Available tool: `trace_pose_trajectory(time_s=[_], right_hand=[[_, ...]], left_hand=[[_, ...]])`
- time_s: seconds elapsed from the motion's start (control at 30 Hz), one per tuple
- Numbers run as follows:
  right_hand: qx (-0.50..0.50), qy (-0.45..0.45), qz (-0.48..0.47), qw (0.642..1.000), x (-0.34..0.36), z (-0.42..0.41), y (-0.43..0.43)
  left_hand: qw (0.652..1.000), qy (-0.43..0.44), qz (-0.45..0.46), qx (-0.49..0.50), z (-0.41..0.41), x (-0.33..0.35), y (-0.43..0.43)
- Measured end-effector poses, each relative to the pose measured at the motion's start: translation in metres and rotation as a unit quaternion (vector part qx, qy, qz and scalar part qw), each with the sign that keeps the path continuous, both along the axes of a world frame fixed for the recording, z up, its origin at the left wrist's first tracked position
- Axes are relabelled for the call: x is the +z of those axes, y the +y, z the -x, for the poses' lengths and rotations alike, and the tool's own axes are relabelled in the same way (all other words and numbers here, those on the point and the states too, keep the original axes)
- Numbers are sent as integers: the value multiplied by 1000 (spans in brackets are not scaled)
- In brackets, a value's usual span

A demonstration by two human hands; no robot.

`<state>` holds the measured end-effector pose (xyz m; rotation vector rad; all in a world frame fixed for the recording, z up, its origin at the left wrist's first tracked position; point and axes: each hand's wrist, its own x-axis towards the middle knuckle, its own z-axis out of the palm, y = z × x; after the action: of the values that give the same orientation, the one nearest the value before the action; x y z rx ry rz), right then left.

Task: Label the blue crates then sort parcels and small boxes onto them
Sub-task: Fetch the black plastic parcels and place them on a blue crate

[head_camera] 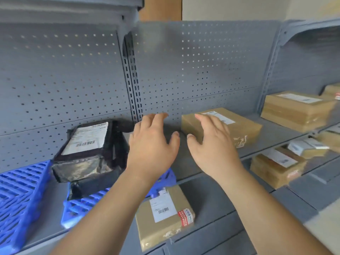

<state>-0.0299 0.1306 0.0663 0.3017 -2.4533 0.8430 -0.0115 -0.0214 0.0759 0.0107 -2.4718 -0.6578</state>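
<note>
My left hand (152, 142) and my right hand (211, 142) hover side by side over the grey shelf (276, 137), fingers spread, holding nothing. Just beyond my right hand lies a brown taped box (241, 127) with a white label; my fingers reach over its left end, contact unclear. A black-wrapped parcel (88, 150) with a white label sits on a blue slatted crate (86, 205) left of my left hand. Another blue crate (18, 196) lies at the far left. A second brown box (165, 216) sits on the lower shelf under my left forearm.
Grey pegboard backing (202, 70) rises behind the shelf. More brown boxes (296, 111) stand on the shelf to the right, and several labelled boxes (276, 168) sit on the lower shelf at right. An upright slotted post (134, 89) divides the bays.
</note>
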Motion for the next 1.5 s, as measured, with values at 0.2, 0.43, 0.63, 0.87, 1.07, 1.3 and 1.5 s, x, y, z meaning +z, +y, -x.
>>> trace_pose_trajectory(time_s=[0.2, 0.43, 0.63, 0.87, 1.07, 1.3, 1.5], right_hand=[[-90, -37, -39, 995, -9, -6, 139], [-195, -84, -41, 976, -21, -33, 295], [-295, -101, -15, 950, -31, -54, 401], [-403, -136, -3, 905, -48, -51, 507], [-475, -165, -11, 865, -49, -4, 591], [-542, -168, -4, 823, -41, 56, 679], [-579, -174, 15, 796, -49, 81, 761]], left_hand=[[994, -38, 38, -92, 22, -13, 138], [969, -64, 52, -232, 35, -35, 295], [942, -73, 77, -318, 44, -43, 416], [898, -86, 97, -420, 76, -59, 543], [865, -84, 79, -489, 135, -66, 643], [831, -74, 90, -543, 213, -62, 755], [803, -76, 106, -581, 242, -70, 853]])
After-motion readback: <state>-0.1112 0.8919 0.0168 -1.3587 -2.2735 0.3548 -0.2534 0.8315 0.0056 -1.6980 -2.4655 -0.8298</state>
